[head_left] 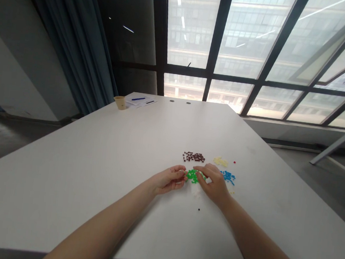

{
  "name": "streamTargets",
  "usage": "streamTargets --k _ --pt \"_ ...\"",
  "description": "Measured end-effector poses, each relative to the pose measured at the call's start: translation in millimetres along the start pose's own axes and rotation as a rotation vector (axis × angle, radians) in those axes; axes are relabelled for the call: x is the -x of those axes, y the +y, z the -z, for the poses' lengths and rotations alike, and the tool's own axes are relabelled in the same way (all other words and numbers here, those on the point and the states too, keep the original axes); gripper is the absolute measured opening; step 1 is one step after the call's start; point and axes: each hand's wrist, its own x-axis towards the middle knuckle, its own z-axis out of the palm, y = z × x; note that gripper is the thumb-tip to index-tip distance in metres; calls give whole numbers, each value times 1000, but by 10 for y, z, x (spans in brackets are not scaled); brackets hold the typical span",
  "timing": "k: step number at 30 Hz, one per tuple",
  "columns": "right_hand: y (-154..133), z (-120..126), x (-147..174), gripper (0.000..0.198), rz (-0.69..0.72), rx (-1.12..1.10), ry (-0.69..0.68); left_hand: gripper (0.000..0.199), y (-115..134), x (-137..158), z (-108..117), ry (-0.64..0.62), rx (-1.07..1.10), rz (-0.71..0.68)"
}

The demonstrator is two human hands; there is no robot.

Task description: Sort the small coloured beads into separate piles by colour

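Note:
On the white table lies a small pile of green pieces (192,175), like tiny building bricks. My left hand (171,180) is at the pile's left edge, its fingers curled and thumb against fingertips; whatever may be between them is too small to make out. From the right, my right hand (214,184) reaches over the pile with thumb and forefinger apart, covering some green pieces. Dark brown pieces (194,157) are spread just beyond. Blue pieces (228,176) lie right of my right hand, with pale yellow pieces (220,162) behind them. White pieces (196,190) sit nearer me.
A single red piece (234,162) lies by the yellow ones, and one black piece (199,209) is closer to me. Far left on the table (96,159) stand a tan paper cup (120,102) and papers (138,101) with pens. Windows line the back.

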Motion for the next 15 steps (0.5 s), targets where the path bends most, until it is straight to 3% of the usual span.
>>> streamTargets --k 10,15 --pt "-165 -185 53 13 -42 -9 -42 30 -46 -25 39 -4 -111 -3" --pt "-131 -170 -21 13 -69 77 -85 27 -28 -30 19 68 -212 -64"
